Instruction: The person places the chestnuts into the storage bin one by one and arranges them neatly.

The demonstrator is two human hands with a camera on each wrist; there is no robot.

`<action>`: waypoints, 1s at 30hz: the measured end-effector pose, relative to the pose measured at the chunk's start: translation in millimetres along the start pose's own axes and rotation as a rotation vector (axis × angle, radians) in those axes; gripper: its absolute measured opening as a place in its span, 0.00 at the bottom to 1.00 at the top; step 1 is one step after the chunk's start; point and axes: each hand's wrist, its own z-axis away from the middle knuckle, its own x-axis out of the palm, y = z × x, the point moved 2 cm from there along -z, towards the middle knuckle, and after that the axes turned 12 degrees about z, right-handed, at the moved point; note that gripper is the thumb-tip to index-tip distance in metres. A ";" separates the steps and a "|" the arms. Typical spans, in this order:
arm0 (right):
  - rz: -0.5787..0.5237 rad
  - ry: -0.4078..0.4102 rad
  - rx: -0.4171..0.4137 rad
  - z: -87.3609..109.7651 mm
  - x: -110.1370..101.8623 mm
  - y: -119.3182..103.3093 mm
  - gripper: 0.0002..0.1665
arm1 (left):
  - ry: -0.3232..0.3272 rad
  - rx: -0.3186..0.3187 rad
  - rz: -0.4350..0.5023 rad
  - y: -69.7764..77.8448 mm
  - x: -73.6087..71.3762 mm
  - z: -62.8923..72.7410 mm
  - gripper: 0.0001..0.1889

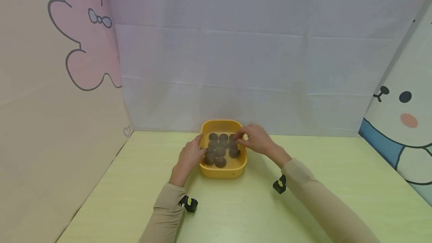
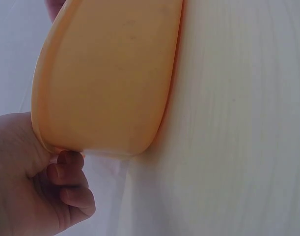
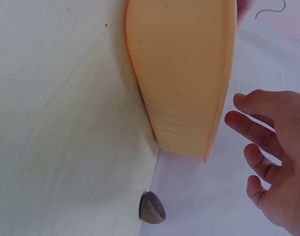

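Note:
A yellow rectangular plastic tray (image 1: 222, 174) with rounded corners stands on the table, holding several dark brown, rounded pieces (image 1: 220, 152) in rough rows. My left hand (image 1: 190, 155) grips the tray's left rim, thumb on the inner side. In the left wrist view, its curled fingers (image 2: 73, 196) show under the rim at one end. Over the tray's right rim, my right hand (image 1: 254, 138) reaches in, its fingertips close above the upper right pieces. The right wrist view shows its fingers (image 3: 258, 132) spread and softly bent, nothing visible in them; the thumb is hidden there.
A single brown piece (image 3: 152, 207) with a flat cut face lies outside the tray, near the table's back edge. The pale table (image 1: 236, 213) meets a white cloth backdrop (image 1: 216, 55) behind the tray. Side panels with cartoon animals (image 1: 92, 48) flank the table.

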 end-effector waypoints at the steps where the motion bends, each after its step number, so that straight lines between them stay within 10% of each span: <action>1: -0.001 0.007 0.000 -0.1 -1.3 1.4 0.06 | 0.001 0.000 0.000 0.2 -0.3 0.1 0.33; 30: -0.113 -0.058 0.222 1.7 2.9 70.1 0.17 | 0.006 0.004 -0.019 -2.5 1.2 -2.1 0.33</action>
